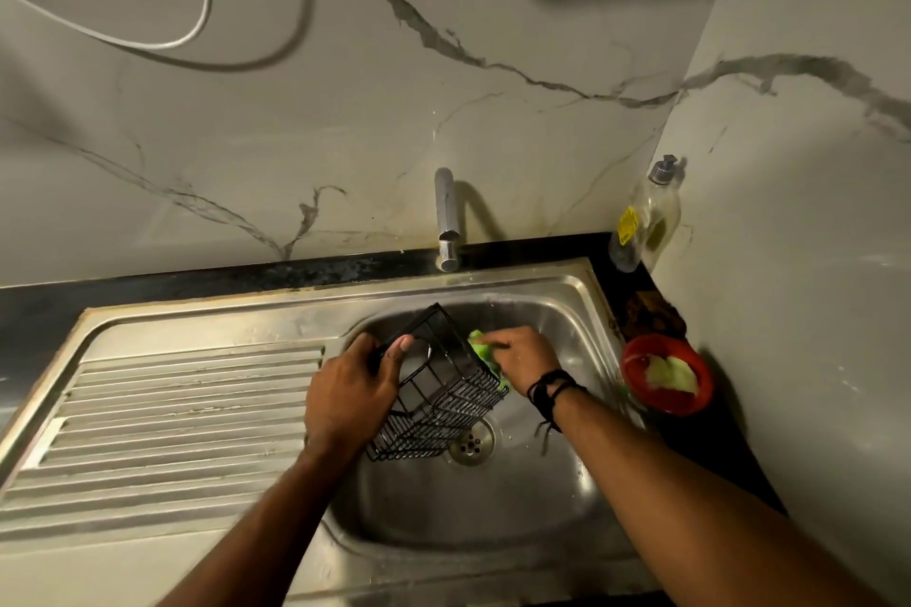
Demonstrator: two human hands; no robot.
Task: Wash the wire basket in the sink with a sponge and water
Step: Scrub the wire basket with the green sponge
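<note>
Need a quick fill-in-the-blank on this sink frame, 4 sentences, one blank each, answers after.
1. The left hand grips the black wire basket over the ____ basin.
2. The right hand presses a ____ sponge against the basket's side.
3. The red bowl sits on the counter to the ____ of the sink.
4. From the tap, ____ water is visibly running.

Missing words: sink; green; right; no
</note>
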